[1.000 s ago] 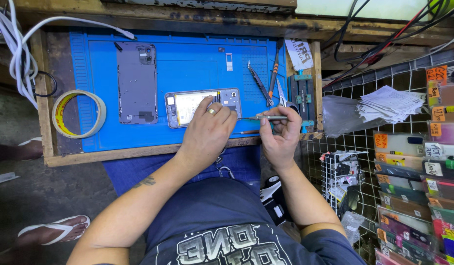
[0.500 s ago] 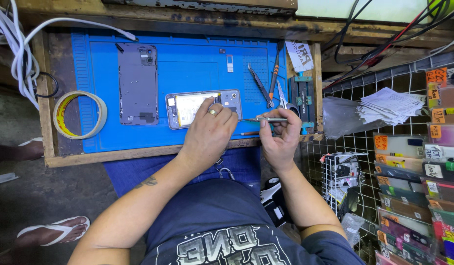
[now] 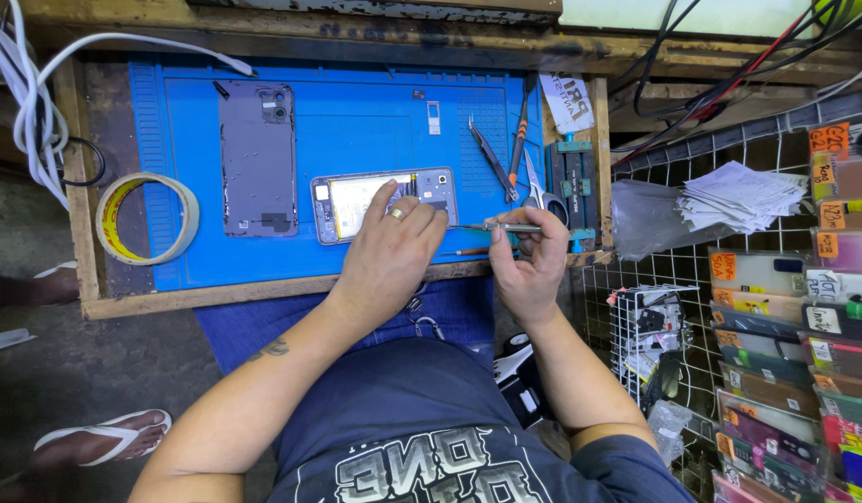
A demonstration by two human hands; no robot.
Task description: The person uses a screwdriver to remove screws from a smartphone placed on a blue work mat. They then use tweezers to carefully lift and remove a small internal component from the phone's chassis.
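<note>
Head view: blue work mat (image 3: 356, 251) lies on a worn wooden bench (image 3: 77, 186), with a wire rack (image 3: 692, 307) of coloured packets to the right and cables hanging at both upper corners.

An opened phone (image 3: 375, 200) lies near the mat's middle, long axis running left to right, inner side up. It sits directly ahead of the left hand (image 3: 389, 256), whose fingertips rest on its near edge; a ring shows on one finger. The fingers are curled narrow and press down on the phone rather than grasping it.

The right hand (image 3: 529, 261) is to the right of the phone, clear of it. It pinches a thin metal tool (image 3: 492, 226) between thumb and fingers. The tool lies level, also left to right, its tip pointing left toward the left hand's fingers and the phone's right near corner. Whether the tip touches anything cannot be told.

The left hand is therefore the nearer to the phone; the right reaches it only through the tool.

A separate phone back cover (image 3: 257, 158) lies upright on the mat's left part, well apart from both hands. A roll of tape (image 3: 147, 219) sits at the left edge. Tweezers (image 3: 490, 158) and a screwdriver (image 3: 519, 135) lie beyond the right hand.
</note>
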